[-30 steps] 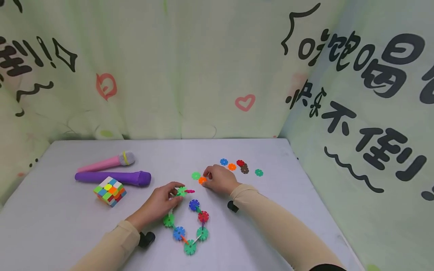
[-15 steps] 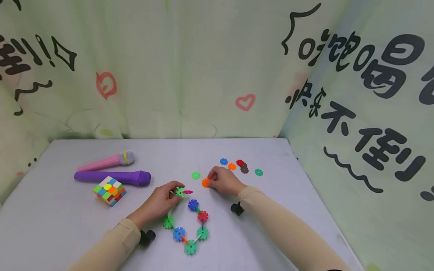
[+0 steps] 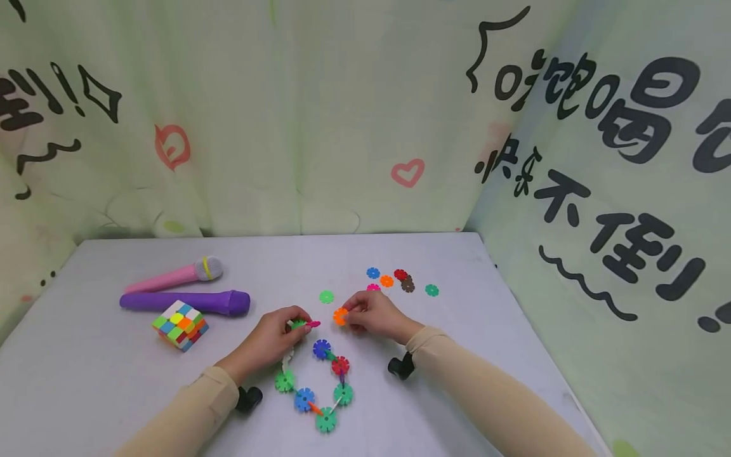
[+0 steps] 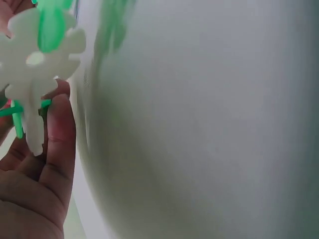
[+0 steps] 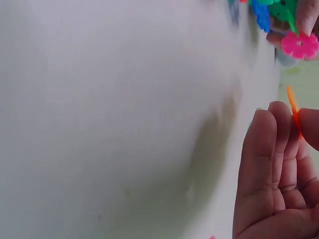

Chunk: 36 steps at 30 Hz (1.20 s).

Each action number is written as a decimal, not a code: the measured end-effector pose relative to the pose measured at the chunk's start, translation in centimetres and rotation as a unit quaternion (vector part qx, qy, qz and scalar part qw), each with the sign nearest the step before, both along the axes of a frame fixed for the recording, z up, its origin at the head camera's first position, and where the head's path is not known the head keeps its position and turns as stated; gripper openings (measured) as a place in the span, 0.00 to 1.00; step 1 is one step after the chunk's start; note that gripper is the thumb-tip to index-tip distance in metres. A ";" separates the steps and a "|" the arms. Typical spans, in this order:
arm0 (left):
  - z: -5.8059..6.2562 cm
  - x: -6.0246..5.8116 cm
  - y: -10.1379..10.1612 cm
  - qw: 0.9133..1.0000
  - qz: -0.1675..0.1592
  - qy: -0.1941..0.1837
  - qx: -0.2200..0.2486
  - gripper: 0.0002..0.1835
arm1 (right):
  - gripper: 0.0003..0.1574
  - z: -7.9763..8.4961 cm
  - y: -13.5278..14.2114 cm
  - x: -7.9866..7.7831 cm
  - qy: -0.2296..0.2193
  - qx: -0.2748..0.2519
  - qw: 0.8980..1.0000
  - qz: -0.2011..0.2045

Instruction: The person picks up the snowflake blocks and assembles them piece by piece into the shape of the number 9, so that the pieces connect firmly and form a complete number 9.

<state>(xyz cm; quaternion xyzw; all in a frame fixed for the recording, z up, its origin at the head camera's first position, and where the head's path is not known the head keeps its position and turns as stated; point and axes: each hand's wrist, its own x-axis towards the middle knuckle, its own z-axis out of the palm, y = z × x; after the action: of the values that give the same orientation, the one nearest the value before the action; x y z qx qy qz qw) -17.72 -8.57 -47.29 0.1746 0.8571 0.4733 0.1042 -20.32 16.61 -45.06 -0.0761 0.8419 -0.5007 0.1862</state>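
My left hand (image 3: 273, 337) pinches a green interlocking disc (image 3: 297, 324) at the upper end of a curved chain of notched discs. A pink disc (image 5: 299, 45) is slotted into that green one and points right. In the left wrist view, a white disc (image 4: 17, 55) joins the held green piece. Several more discs curve down and round to a dark blue disc (image 3: 322, 349) at the other end. My right hand (image 3: 379, 314) holds an orange disc (image 3: 340, 317) between thumb and fingers, a short gap right of the pink disc.
Loose discs lie beyond my right hand, among them a light green disc (image 3: 327, 296), a brown disc (image 3: 408, 284) and a green disc (image 3: 431, 290). At left are a pink microphone (image 3: 171, 277), a purple microphone (image 3: 188, 301) and a puzzle cube (image 3: 180, 325).
My right hand has drawn the orange disc away from the light green one, toward me. A loose pink disc behind that hand has come into view. The left hand has turned the held end slightly.
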 end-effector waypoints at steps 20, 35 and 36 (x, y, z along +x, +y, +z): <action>0.0 0.2 0.2 0.997 -0.004 0.052 0.051 0.07 | 0.07 0.7 -2.2 1.5 -0.028 -0.064 0.997 0.013; 0.3 0.4 0.8 0.997 -0.001 0.055 0.054 0.04 | 0.04 1.3 -2.6 1.7 -0.037 -0.058 0.997 -0.018; 0.3 0.4 0.8 0.997 -0.004 0.056 0.052 0.04 | 0.04 1.3 -2.7 1.7 -0.035 -0.054 0.998 -0.019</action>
<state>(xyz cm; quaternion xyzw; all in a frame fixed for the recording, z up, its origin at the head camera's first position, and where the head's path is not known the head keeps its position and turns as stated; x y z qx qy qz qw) -17.32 -7.72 -46.94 0.2093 0.8351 0.5063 0.0491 -18.59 13.95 -43.77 -0.0521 0.8079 -0.5513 0.2018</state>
